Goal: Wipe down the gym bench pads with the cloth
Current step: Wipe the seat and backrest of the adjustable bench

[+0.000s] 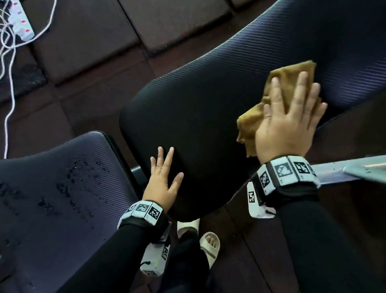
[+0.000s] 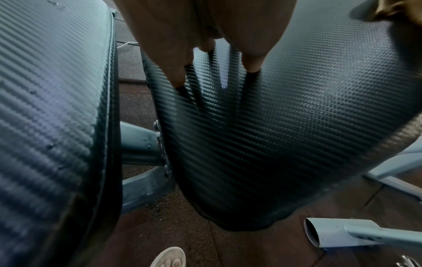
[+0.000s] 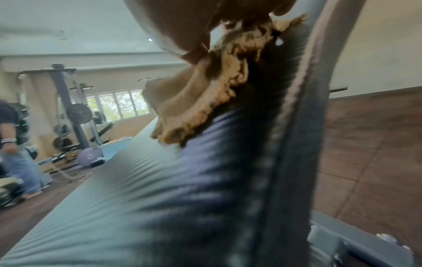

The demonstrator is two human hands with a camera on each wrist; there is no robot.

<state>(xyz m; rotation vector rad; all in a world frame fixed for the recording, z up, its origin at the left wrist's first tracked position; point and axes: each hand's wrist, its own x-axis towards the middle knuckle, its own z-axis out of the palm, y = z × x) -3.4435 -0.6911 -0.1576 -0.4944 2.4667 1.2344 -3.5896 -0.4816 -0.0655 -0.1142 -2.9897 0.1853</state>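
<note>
the right hand (image 1: 290, 121) lies flat on the crumpled mustard-brown cloth (image 1: 255, 116), fingers (image 1: 301, 87) spread and straight, pressing it against the long black textured vinyl back pad (image 1: 192, 110) near that pad's right edge. the wide palm contact probably keeps the cloth from bunching while it wipes. the left hand (image 1: 163, 179) rests on the lower end of the same pad, fingers (image 2: 253, 61) spread and holding nothing, apparently to brace the pad. the shorter black textured vinyl seat pad (image 1: 52, 186) carries droplets and appears not yet wiped. the grey metal frame tube (image 1: 361, 169) lies beside the right wrist.
</note>
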